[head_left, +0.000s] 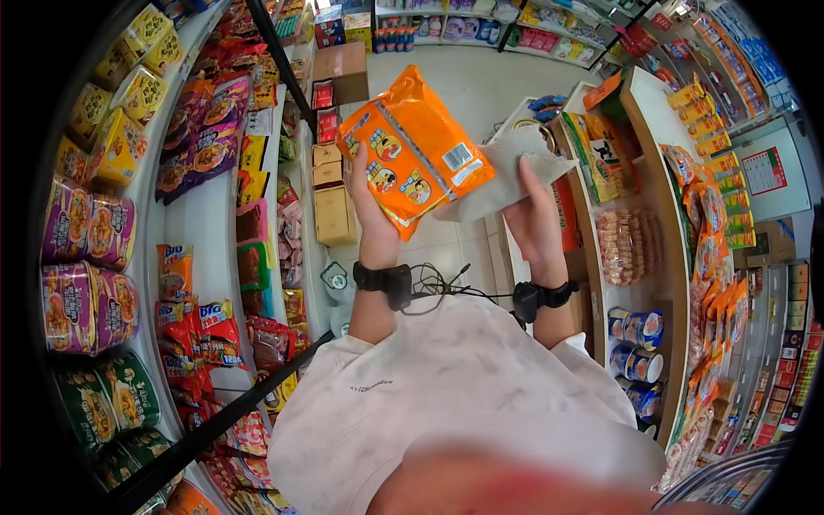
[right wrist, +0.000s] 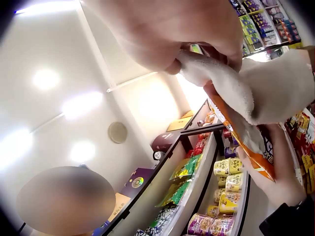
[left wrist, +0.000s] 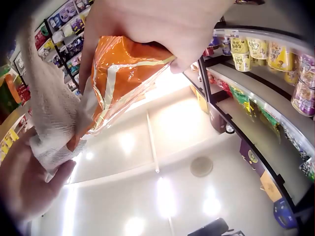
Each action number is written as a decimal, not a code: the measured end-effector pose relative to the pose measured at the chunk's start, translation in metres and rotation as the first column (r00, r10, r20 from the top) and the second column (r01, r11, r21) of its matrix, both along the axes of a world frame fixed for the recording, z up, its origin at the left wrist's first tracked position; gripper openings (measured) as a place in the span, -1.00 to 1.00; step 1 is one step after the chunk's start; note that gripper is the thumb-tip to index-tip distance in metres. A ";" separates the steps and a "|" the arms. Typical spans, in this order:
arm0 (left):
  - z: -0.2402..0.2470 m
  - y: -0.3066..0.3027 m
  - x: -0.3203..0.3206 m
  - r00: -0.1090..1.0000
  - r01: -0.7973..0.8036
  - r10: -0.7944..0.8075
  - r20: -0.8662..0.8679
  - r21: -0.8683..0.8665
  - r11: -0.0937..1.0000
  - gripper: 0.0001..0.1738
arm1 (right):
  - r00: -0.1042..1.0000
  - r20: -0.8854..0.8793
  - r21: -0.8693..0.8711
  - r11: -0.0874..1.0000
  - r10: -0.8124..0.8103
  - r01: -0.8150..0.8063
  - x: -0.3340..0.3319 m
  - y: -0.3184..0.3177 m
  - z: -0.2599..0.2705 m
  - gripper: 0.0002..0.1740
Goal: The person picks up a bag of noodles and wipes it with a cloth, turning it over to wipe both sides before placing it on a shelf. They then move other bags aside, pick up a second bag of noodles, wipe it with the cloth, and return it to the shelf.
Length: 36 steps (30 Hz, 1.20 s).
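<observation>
My left hand [head_left: 376, 210] holds a shiny orange snack packet [head_left: 412, 146] by its left side, with the printed back and barcode facing up. In my right hand [head_left: 534, 225] is a white cloth [head_left: 487, 190], gripped with the thumb on top. The cloth lies against the packet's right end. From the left wrist, the orange packet [left wrist: 123, 69] hangs below my left hand [left wrist: 162, 19], and the textured cloth [left wrist: 56, 110] droops at its side. The right wrist view has the bunched cloth [right wrist: 221, 83] under my right hand [right wrist: 172, 34], overlapping the packet's edge.
Shelves of bagged noodles and cup noodles [head_left: 90, 300] line the left. On the right stands a shelf unit with blue tins [head_left: 637, 365] and hanging orange packets [head_left: 712, 223]. Cardboard boxes [head_left: 342, 73] are stacked ahead by the tiled aisle floor [head_left: 446, 257]. A black cable [head_left: 442, 279] hangs between the wrists.
</observation>
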<state>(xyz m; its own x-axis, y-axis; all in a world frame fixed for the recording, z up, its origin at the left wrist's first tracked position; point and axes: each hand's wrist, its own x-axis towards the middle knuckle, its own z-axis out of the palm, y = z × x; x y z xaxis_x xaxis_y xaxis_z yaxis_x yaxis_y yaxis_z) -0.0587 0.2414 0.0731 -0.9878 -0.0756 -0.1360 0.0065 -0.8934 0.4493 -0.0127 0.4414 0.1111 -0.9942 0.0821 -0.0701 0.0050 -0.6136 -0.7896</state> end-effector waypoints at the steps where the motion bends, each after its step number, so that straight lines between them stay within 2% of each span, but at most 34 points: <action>1: -0.003 -0.001 -0.003 1.000 -0.012 0.012 -0.002 -0.007 1.000 -0.49 | 1.000 0.006 0.030 0.999 -0.018 0.017 0.001 -0.001 -0.001 -0.50; 4: 0.003 0.000 0.001 0.999 -0.032 0.033 0.021 -0.038 0.999 -0.48 | 0.998 -0.056 0.298 0.954 -0.020 0.036 0.007 -0.010 0.002 -0.55; 7: 0.014 0.001 0.013 1.000 -0.009 0.010 0.028 -0.040 0.999 -0.45 | 0.999 -0.050 0.484 0.874 -0.013 0.035 0.005 0.006 -0.006 -0.61; 10: 0.009 -0.005 0.010 0.999 0.041 -0.041 -0.007 0.044 0.998 -0.42 | 0.939 -0.129 0.350 0.871 -0.320 0.345 -0.005 0.012 -0.009 -0.64; 13: -0.028 0.013 -0.002 0.999 -0.036 0.040 0.022 -0.141 0.989 -0.44 | 0.923 -0.270 0.573 0.725 -0.275 0.384 -0.003 -0.005 0.003 -0.60; 14: -0.028 0.017 -0.001 1.000 0.020 -0.020 -0.002 -0.108 0.994 -0.45 | 0.922 -0.296 0.624 0.680 -0.251 0.386 -0.003 -0.012 -0.008 -0.57; 17: -0.026 0.028 0.000 0.983 0.186 -0.186 -0.003 -0.042 0.982 -0.47 | 0.917 -0.368 0.639 0.759 0.156 0.127 0.000 -0.031 -0.014 -0.55; 20: -0.038 0.030 0.001 0.938 0.346 -0.346 0.020 0.019 0.938 -0.47 | 0.924 -0.238 0.746 0.666 0.299 -0.023 0.006 -0.035 -0.022 -0.52; 22: -0.021 0.032 0.013 0.930 0.367 -0.368 -0.005 0.070 0.927 -0.47 | 0.917 -0.349 0.875 0.417 0.195 0.245 0.007 -0.033 -0.023 -0.48; 24: -0.020 0.034 0.021 0.921 0.390 -0.390 -0.014 0.067 0.919 -0.47 | 0.868 -0.488 0.870 0.133 0.095 0.475 0.005 -0.034 -0.012 -0.44; 26: -0.028 0.033 0.022 0.908 0.419 -0.419 -0.019 0.008 0.908 -0.47 | 0.863 -0.503 0.827 0.261 -0.050 0.498 0.005 -0.039 -0.020 -0.45; 28: -0.033 0.033 0.030 0.922 0.387 -0.387 0.009 -0.058 0.920 -0.45 | 0.878 -0.473 0.805 0.365 -0.082 0.468 0.004 -0.031 -0.033 -0.48; 31: -0.030 0.034 0.033 0.878 0.476 -0.466 0.110 -0.098 0.874 -0.39 | 0.975 -0.220 0.893 0.392 -0.041 0.219 0.005 0.020 -0.068 -0.49; 32: -0.040 0.037 0.032 0.873 0.485 -0.471 0.128 -0.110 0.868 -0.38 | 0.938 -0.271 0.865 0.373 -0.218 0.336 0.009 0.039 -0.075 -0.53; 34: -0.048 0.050 0.032 0.843 0.532 -0.515 0.154 -0.099 0.841 -0.35 | 0.774 -0.359 0.792 0.269 -0.521 0.548 0.020 0.076 -0.082 -0.61; 36: -0.035 0.060 0.033 0.803 0.584 -0.567 0.183 -0.050 0.811 -0.33 | 0.682 -0.351 0.749 0.244 -0.642 0.616 0.041 0.082 -0.063 -0.68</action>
